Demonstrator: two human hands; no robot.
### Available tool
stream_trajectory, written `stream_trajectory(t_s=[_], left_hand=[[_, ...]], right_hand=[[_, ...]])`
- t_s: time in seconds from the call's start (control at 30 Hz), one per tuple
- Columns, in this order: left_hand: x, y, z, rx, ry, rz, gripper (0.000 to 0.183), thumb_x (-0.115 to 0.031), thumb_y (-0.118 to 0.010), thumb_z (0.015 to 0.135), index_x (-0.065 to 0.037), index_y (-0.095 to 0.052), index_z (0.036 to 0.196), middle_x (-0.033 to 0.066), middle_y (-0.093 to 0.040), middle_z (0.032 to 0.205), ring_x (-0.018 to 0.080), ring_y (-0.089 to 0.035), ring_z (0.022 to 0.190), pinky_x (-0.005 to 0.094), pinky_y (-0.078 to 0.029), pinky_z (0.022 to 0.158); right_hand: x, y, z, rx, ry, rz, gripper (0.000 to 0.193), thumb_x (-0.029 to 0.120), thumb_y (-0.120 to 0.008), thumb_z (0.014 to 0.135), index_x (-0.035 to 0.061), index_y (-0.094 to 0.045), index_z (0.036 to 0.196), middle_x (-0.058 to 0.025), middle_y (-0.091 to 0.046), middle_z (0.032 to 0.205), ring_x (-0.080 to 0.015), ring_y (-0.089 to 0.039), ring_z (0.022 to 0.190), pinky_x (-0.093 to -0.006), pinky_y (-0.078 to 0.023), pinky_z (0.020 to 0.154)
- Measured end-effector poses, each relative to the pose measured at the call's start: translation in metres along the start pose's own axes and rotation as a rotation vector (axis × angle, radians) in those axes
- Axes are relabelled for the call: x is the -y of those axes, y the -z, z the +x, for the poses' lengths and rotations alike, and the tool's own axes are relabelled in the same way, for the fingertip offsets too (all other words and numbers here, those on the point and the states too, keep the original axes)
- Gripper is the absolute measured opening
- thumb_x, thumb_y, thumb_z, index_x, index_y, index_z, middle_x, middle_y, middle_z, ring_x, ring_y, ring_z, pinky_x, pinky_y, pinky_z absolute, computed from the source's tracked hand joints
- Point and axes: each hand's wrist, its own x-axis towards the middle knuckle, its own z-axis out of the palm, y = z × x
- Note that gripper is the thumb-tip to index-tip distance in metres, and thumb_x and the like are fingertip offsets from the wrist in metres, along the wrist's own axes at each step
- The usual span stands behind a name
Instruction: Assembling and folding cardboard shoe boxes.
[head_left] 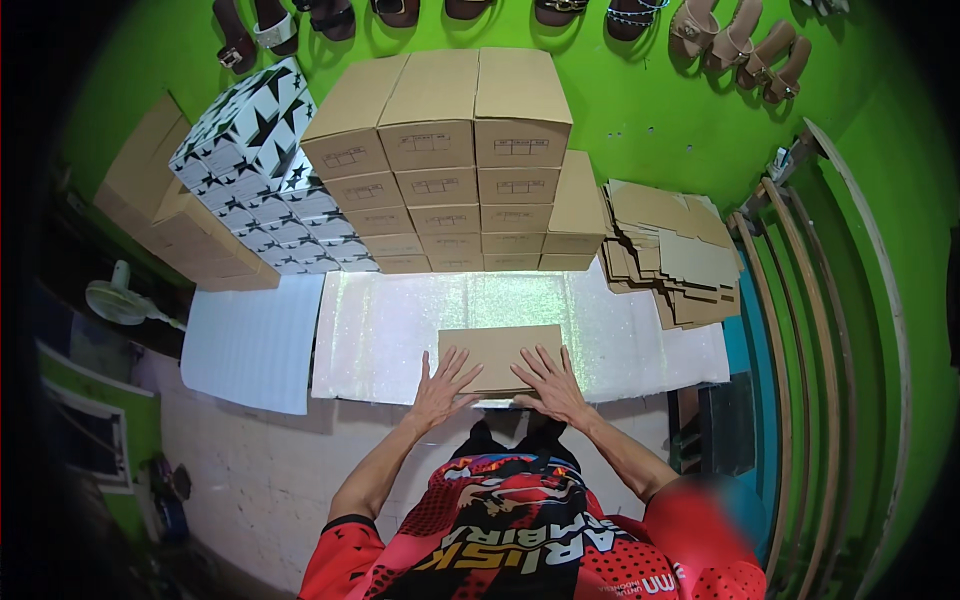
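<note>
Bright green walls everywhere, with sandals (735, 45) hung in a row up top, so it looked like a small footwear packing corner. On the bench (640, 340), which had a shiny white sheet over it, a flat brown cardboard piece (497, 350) lay right at the near edge, close to the person's body. Both palms were pressed down on it with fingers spread: left hand (440, 385) on its lower left, right hand (550, 385) on its lower right. No closed grip on either side, just flat open hands, probably to keep the card from sliding on that slick sheet. Finished brown boxes (460, 160) were stacked neatly against the back wall, star-patterned boxes (255, 170) leaning to their left, and a loose pile of flat blanks (675, 255) sat within reach on the right.
</note>
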Motion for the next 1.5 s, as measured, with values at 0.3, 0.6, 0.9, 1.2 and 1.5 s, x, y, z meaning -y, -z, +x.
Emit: stream_trajectory(t_s=[0.3, 0.6, 0.9, 1.2, 1.5], left_hand=[[0.004, 0.009, 0.012, 0.019, -0.080, -0.049, 0.065, -0.060, -0.051, 0.104, -0.036, -0.041, 0.163, 0.0056, -0.027, 0.175, 0.0296, -0.019, 0.163, 0.0769, -0.001, 0.122], [0.004, 0.009, 0.025, 0.004, -0.027, 0.025, 0.059, -0.053, -0.050, 0.107, -0.035, -0.043, 0.162, 0.0072, -0.026, 0.175, 0.0305, -0.018, 0.163, 0.0795, -0.001, 0.120], [-0.008, -0.006, 0.063, -0.111, 0.278, -0.533, 0.056, -0.038, -0.042, 0.113, -0.019, -0.039, 0.165, 0.0282, -0.015, 0.174, 0.0490, -0.017, 0.160, 0.0719, -0.021, 0.122], [-0.063, -0.041, 0.031, -0.112, 0.211, -0.728, 0.075, -0.043, -0.046, 0.111, -0.008, -0.016, 0.170, 0.0277, -0.006, 0.175, 0.0462, -0.015, 0.161, 0.0692, -0.018, 0.124], [-0.065, -0.006, 0.002, 0.171, -0.088, -0.458, 0.091, -0.045, -0.068, 0.099, -0.014, -0.020, 0.170, 0.0364, -0.007, 0.171, 0.0530, -0.009, 0.160, 0.0686, -0.018, 0.125]], right_hand=[[0.015, -0.011, 0.075, -0.017, 0.055, 0.162, 0.073, 0.067, -0.048, 0.102, 0.0248, -0.045, 0.162, -0.0097, -0.030, 0.174, -0.0355, -0.023, 0.161, -0.0629, -0.014, 0.129], [-0.049, 0.012, 0.042, -0.033, -0.297, 0.084, 0.078, 0.069, -0.049, 0.101, 0.0226, -0.042, 0.163, -0.0140, -0.034, 0.171, -0.0385, -0.031, 0.157, -0.0695, -0.013, 0.126], [0.062, 0.005, -0.035, 0.032, -0.420, 0.160, 0.090, 0.074, -0.058, 0.093, 0.0163, -0.046, 0.161, -0.0186, -0.027, 0.173, -0.0485, -0.047, 0.143, -0.0703, -0.020, 0.123], [0.055, -0.022, -0.035, -0.061, -0.305, 0.473, 0.082, 0.060, -0.065, 0.097, 0.0278, -0.034, 0.167, -0.0164, -0.015, 0.176, -0.0606, -0.027, 0.151, -0.0719, -0.042, 0.110], [0.066, -0.009, -0.025, 0.085, -0.315, 0.171, 0.084, 0.050, -0.070, 0.095, 0.0252, -0.034, 0.166, -0.0111, -0.009, 0.178, -0.0467, -0.009, 0.162, -0.0806, -0.031, 0.113]])
